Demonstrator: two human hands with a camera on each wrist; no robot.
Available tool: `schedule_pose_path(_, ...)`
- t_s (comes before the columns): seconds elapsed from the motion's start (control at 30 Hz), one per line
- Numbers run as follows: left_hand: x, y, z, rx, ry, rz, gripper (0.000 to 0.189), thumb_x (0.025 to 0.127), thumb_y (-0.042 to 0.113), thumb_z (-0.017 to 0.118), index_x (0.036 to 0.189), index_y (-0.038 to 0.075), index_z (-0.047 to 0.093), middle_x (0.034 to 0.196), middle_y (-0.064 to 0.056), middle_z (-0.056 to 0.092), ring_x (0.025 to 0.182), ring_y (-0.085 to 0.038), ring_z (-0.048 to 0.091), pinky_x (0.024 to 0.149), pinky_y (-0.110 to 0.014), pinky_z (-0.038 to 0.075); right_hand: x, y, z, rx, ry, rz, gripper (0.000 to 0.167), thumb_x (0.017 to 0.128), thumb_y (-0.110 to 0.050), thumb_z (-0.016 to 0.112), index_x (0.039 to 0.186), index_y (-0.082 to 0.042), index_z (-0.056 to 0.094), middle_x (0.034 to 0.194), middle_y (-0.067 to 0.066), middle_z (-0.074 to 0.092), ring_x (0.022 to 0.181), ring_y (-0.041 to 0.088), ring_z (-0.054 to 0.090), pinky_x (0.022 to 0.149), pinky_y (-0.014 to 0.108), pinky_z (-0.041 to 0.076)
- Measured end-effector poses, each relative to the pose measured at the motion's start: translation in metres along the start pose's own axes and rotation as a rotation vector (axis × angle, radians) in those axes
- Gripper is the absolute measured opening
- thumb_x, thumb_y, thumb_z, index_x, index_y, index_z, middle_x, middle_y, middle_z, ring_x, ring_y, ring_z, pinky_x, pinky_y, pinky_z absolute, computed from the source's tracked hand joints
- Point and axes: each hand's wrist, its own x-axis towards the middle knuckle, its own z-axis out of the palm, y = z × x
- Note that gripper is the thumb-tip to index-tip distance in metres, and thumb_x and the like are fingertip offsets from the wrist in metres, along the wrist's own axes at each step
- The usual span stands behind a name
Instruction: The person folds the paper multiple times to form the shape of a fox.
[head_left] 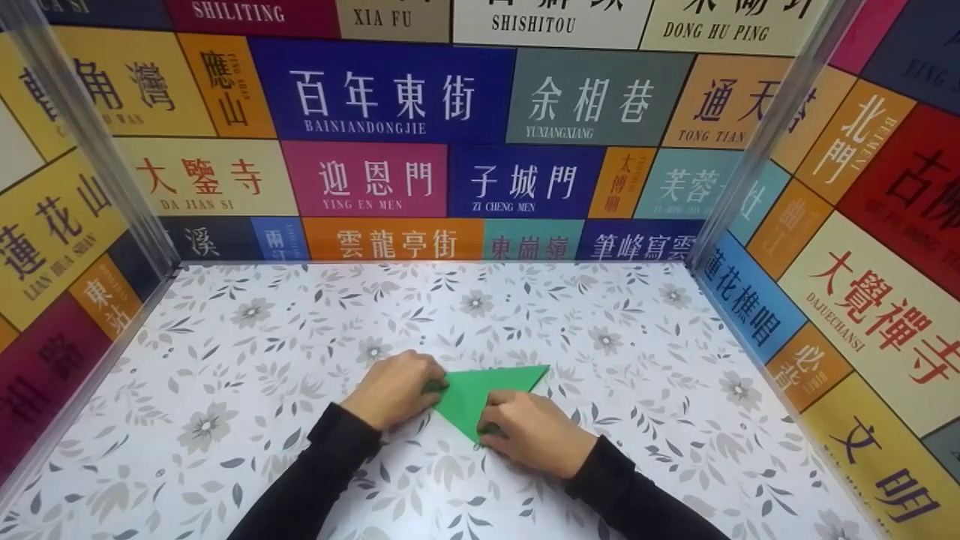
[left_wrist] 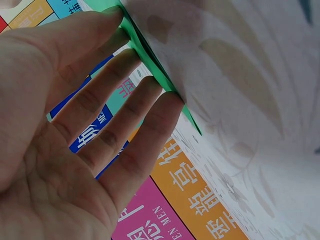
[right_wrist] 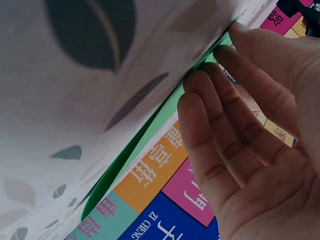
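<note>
A green sheet of paper (head_left: 466, 396), folded into a triangle, lies on the patterned tabletop. At its left corner my left hand (head_left: 397, 388) pinches the paper between thumb and fingers. My right hand (head_left: 534, 433) holds the near corner and covers part of the right side. The far right corner points away, untouched. In the left wrist view the paper's edge (left_wrist: 192, 119) runs along the fingertips, its layers slightly apart. The right wrist view has thumb and fingertips against the paper (right_wrist: 145, 137), which gapes a little towards its free end.
A white tabletop (head_left: 300, 315) with grey flowers and leaves spreads around the hands. Panels of coloured Chinese name signs (head_left: 382, 94) stand at the back and both sides, with clear strips (head_left: 739, 180) at the corners. Black sleeves (head_left: 315, 465) cover the forearms.
</note>
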Motion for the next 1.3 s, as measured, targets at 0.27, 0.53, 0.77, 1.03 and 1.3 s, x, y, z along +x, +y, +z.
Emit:
schedule_pose_path(0.27,-0.0002,0.0008,0.0012,-0.021,-0.008,-0.019,0.019,0.097,0.013,0.093,0.117,0.013,0.09,0.118,-0.007,0.091,0.11,-0.032,0.084,0.102,-0.053,0.07,0.0001,-0.0003,0.0015,0.011,0.002,0.017,0.007,0.1,-0.019,0.093,0.104,-0.017,0.089,0.103,-0.002,0.076,0.087,0.007,0.07,0.079,0.024,0.065)
schedule_pose_path(0.53,0.0009,-0.001,0.0019,-0.02,-0.011,-0.018,0.019,0.097,0.013,0.093,0.116,0.014,0.091,0.117,-0.005,0.091,0.11,-0.031,0.084,0.103,-0.053,0.07,0.0002,-0.0027,-0.0002,-0.015,0.008,0.006,0.015,0.098,-0.028,0.096,0.104,-0.016,0.088,0.101,-0.002,0.074,0.084,0.005,0.066,0.075,0.025,0.064)
schedule_pose_path(0.77,0.0001,-0.0003,0.0016,-0.03,-0.012,-0.025,0.02,0.097,0.013,0.093,0.117,0.014,0.09,0.118,-0.006,0.09,0.112,-0.032,0.083,0.105,-0.053,0.069,0.0022,-0.0042,-0.0012,-0.01,-0.001,0.009,0.016,0.096,-0.026,0.097,0.105,-0.016,0.088,0.102,-0.001,0.077,0.085,0.006,0.069,0.079,0.026,0.066)
schedule_pose_path(1.03,-0.0004,-0.0002,0.0024,0.005,-0.002,-0.011,0.02,0.096,0.012,0.093,0.116,0.013,0.091,0.118,-0.005,0.091,0.111,-0.033,0.083,0.1,-0.054,0.07,0.0022,-0.0026,0.0013,-0.016,-0.006,0.011,0.01,0.098,-0.02,0.094,0.103,-0.015,0.088,0.1,0.0,0.075,0.084,0.008,0.066,0.075,0.028,0.062)
schedule_pose_path(1.3,-0.0008,0.0013,0.0008,0.001,0.008,0.003,0.018,0.097,0.012,0.092,0.114,0.013,0.09,0.115,-0.006,0.091,0.107,-0.032,0.083,0.098,-0.054,0.071,0.0031,-0.0041,0.0021,-0.076,0.015,-0.006,0.009,0.098,-0.019,0.093,0.102,-0.017,0.086,0.098,-0.001,0.073,0.082,0.009,0.067,0.071,0.029,0.062)
